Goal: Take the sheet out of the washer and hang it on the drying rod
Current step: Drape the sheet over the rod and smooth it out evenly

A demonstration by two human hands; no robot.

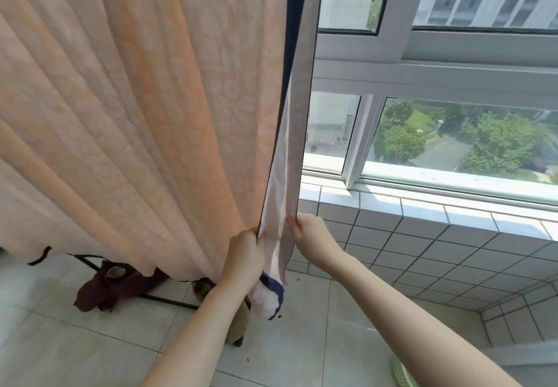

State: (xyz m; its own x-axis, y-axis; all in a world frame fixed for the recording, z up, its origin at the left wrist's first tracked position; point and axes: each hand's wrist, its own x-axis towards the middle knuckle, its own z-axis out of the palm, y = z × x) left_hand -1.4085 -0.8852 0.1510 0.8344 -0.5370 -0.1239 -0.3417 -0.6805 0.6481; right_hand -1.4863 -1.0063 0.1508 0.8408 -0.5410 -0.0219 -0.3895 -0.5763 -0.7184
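Note:
A large peach sheet (136,114) with a faint pattern hangs in long folds from above the frame and fills the left half of the view. Its right edge has a dark navy trim. My left hand (244,253) grips the front layer near the lower right corner. My right hand (308,235) pinches the back layer of that same edge, just to the right. The corner dangles below both hands. The drying rod is out of view above, and no washer is in sight.
A black rack base (169,299) runs along the tiled floor under the sheet, with a brown cloth (102,290) heaped on it. A white tiled ledge (422,205) and window frames stand to the right. A green slipper (401,371) shows at the bottom.

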